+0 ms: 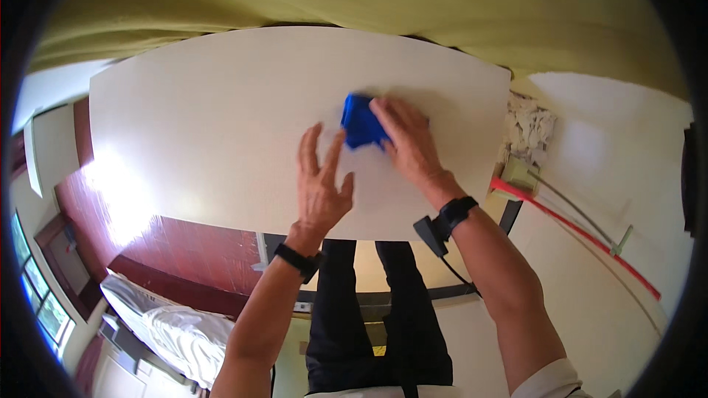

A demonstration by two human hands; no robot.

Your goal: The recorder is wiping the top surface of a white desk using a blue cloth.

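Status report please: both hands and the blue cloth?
Right hand pressing blue cloth on white table. Left hand open, beside it, not touching. Nothing in the way.

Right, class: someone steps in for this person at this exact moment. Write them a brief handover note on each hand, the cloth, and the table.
Right hand: pressed on the blue cloth, holding it flat against the white table.
Left hand: open, fingers spread, just above the table beside the cloth, holding nothing.
Cloth: bunched, right of the table's centre.
Done: cannot tell how much of the top has been wiped.
Left: probably the rest of the tabletop.
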